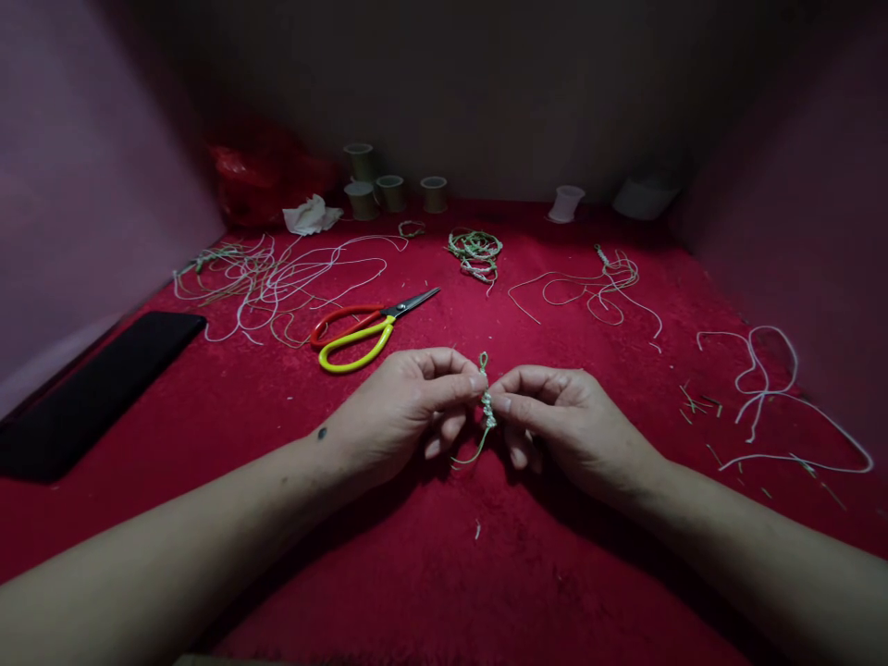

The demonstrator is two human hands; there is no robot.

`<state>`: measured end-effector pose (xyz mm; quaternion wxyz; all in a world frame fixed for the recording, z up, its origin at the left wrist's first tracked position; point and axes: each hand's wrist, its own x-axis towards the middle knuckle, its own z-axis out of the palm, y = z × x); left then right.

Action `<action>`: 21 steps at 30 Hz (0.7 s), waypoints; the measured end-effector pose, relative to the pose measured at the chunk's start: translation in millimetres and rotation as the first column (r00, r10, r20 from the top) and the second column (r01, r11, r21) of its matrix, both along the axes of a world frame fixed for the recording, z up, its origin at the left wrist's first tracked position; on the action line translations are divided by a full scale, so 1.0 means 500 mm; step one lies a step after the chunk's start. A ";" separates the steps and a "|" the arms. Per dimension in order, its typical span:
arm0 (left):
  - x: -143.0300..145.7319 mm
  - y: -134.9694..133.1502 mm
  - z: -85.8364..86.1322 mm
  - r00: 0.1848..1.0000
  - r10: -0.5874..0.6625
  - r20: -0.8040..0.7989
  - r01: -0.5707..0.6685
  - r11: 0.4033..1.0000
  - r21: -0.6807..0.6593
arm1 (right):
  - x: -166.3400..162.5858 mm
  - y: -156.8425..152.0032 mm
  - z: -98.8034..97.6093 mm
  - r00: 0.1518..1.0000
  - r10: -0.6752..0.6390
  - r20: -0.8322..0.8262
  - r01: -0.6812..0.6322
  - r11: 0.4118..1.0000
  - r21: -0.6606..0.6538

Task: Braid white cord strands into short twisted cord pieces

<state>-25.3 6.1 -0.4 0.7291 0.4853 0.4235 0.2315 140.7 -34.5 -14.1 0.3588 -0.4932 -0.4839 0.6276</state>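
Note:
Between my two hands is a short knotted cord braid [488,411], pale green and white, with a small green loop at its top and a thin green tail curving down to the left. Thumb and forefinger of my left hand [423,398] pinch it just below the loop. Lower down, my right hand [561,407] grips its right side with thumb and forefinger. Both hands hold it a little above the red cloth. Beyond my left hand lie scissors [361,344] with one red and one yellow handle, blades pointing up and right.
Loose cords [277,277] tangle at the left, near a black flat case [104,393]. Finished-looking braids [475,252] are heaped at centre back. Thread spools [361,199], white tissue [312,215] and a red bag [256,176] line the back. White cord [763,393] and clippings lie right.

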 end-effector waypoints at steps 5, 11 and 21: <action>-0.003 -0.003 0.002 1.000 0.025 0.009 -0.025 0.999 0.023 | -0.003 0.003 0.007 1.000 0.001 0.006 -0.001 1.000 -0.011; -0.004 -0.002 -0.002 1.000 0.020 0.014 -0.020 0.999 0.037 | -0.005 0.001 0.012 1.000 0.004 -0.002 -0.004 1.000 -0.026; -0.006 0.001 -0.002 0.998 -0.065 -0.008 0.065 0.998 -0.003 | 0.003 -0.001 0.000 0.997 -0.041 -0.063 0.039 0.999 -0.026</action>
